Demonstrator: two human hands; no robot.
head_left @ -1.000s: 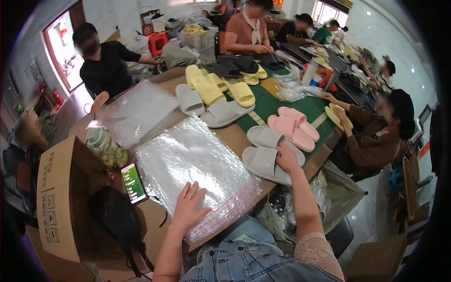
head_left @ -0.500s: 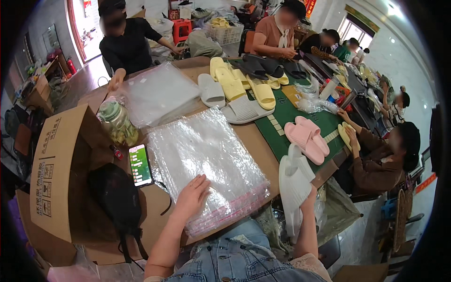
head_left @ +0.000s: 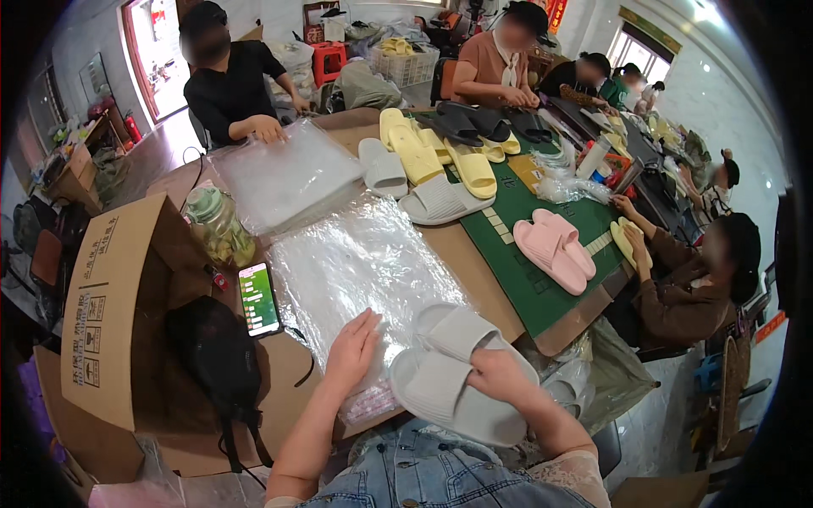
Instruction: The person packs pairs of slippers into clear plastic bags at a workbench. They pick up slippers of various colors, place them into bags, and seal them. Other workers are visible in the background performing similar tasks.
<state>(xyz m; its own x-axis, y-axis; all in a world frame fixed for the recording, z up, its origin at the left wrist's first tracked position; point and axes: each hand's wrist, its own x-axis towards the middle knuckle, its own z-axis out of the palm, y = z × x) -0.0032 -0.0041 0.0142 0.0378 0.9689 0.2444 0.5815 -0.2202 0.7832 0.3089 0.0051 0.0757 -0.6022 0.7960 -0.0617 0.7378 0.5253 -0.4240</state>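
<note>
My left hand (head_left: 352, 351) lies flat with its fingers stretched out on a stack of clear plastic bags (head_left: 360, 254). The bags have pinkish strips along their near edge. In my right hand (head_left: 501, 378) is a pair of pale grey slippers (head_left: 430, 383), gripped at the straps. They hang over the near right corner of the stack, one partly over the other. My right fingertips are hidden inside the strap.
Beyond lie a second bag stack (head_left: 288, 173), yellow slippers (head_left: 415, 157), black slippers (head_left: 457, 125) and pink slippers (head_left: 550, 254). At left stand an open cardboard box (head_left: 106, 313), a glass jar (head_left: 216, 224), a phone (head_left: 258, 298) and a black bag (head_left: 216, 356). Co-workers sit around.
My right hand has brought the grey slippers from the table's right edge leftward over the near end of the bags. My left hand stays on the stack. The far-left person's hand has shifted onto the other stack.
</note>
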